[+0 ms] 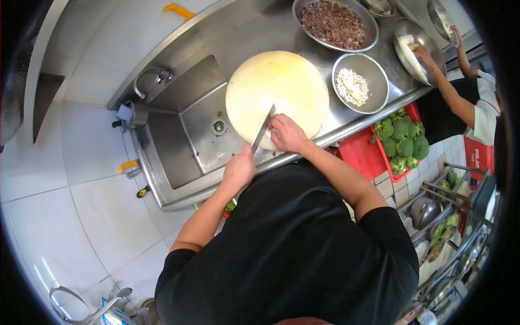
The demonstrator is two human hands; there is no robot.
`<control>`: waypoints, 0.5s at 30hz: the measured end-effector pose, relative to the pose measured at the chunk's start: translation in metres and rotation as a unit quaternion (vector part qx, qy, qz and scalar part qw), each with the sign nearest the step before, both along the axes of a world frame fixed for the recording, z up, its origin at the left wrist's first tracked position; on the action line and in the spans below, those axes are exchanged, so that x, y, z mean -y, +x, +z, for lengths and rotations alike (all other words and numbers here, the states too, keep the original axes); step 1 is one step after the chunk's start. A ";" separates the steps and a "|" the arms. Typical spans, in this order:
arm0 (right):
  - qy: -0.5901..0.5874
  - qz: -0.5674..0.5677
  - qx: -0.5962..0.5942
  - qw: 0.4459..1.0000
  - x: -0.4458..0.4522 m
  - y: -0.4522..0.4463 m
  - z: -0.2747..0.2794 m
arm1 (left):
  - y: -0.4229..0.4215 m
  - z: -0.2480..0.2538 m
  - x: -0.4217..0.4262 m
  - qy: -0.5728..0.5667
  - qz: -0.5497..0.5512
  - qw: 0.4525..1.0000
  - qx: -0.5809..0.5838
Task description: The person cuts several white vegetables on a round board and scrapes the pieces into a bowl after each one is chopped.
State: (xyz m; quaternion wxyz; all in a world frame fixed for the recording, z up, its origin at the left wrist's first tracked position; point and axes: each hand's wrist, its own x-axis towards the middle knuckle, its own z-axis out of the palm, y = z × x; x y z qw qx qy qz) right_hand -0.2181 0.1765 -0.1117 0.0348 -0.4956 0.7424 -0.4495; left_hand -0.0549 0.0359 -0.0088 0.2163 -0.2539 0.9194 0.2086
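Knife (264,127) clenched in your left hand (240,169), you seem mid-cut on the board (276,76), where a pale piece (268,134) lies by your right hand (287,133), curled beside the knife, its grip impossible to tell, so the next stroke likely calls for tucked fingers.

to my left i see a steel sink (162,149) with a curved tap (163,76) at its far left. on my right, broccoli (401,132) fills a red basket (415,111); past it a co-worker (486,115) has one hand (424,54) in a wide metal bowl (431,39). metal shelving (447,192) stands near right.
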 end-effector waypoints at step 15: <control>0.010 -0.019 0.037 0.999 -0.011 0.000 0.001 | -0.013 -0.004 -0.006 0.017 -0.015 0.999 -0.023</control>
